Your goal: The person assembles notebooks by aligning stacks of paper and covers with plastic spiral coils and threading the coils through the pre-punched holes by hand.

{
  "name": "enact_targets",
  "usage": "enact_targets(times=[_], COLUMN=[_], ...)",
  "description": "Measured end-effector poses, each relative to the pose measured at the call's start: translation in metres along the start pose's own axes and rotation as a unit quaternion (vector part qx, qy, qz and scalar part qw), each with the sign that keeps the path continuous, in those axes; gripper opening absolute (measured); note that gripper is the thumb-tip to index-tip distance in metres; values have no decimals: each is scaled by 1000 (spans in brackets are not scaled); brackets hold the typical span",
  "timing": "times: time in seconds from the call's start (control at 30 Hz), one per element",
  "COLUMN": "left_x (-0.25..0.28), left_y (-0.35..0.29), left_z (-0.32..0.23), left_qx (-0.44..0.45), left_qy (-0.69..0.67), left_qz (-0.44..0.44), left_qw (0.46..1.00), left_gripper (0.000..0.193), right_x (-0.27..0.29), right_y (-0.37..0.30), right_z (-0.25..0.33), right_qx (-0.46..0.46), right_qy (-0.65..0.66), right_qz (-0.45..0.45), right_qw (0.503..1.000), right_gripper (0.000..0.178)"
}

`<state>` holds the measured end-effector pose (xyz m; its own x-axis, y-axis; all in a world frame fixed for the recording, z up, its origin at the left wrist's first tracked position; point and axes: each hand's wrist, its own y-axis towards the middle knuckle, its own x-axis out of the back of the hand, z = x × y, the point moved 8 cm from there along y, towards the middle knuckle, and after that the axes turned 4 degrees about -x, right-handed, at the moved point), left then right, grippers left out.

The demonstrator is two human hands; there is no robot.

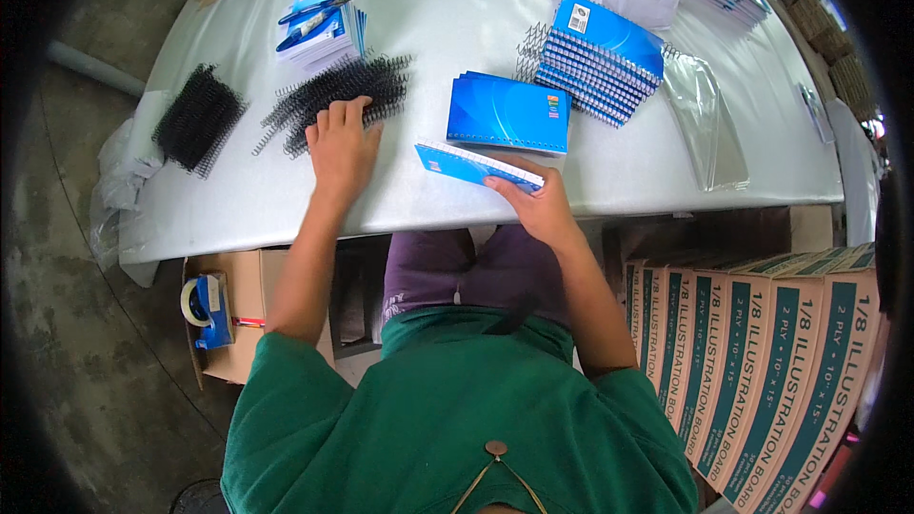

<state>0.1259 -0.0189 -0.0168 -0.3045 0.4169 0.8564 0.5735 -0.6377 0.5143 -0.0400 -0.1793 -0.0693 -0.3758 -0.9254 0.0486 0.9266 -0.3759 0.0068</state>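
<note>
My left hand [341,148] rests on the near side of a loose pile of black spiral binding coils [333,95], fingers a little apart and their tips touching the coils. No coil is visibly lifted. In my right hand [545,207] is a blue-covered notebook [466,168], tilted with its white page edges up, the thumb on its cover. It is held just above the table's front edge. Right behind it lies a small stack of blue notebooks [505,112] with punched holes along the near edge.
A second coil bundle [198,121] lies at far left. Pens [314,21] rest on a stack of small booklets [319,49]. Spiral-bound notebooks [600,62] are piled at back right, beside clear plastic sleeves [705,124]. Cartons [762,362] stand below right; a tape dispenser [208,309] sits below left.
</note>
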Motion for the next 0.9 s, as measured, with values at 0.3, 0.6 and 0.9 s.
enact_targets(times=[0.3,0.6,0.9], left_x=[-2,23,5], left_y=[6,13,-1], left_z=[6,16,-25], left_qx=[-62,74,20], left_qy=[-38,-376,-422], left_qz=[65,75,208], left_qw=[995,921,882], left_gripper=[22,20,40], right_x=[-4,-5,-3], right_y=[5,8,6], right_z=[28,19,16], right_qx=[122,123,114], right_qy=[25,17,29], right_qz=[13,9,-17], right_qw=[992,992,993], right_gripper=[28,27,28])
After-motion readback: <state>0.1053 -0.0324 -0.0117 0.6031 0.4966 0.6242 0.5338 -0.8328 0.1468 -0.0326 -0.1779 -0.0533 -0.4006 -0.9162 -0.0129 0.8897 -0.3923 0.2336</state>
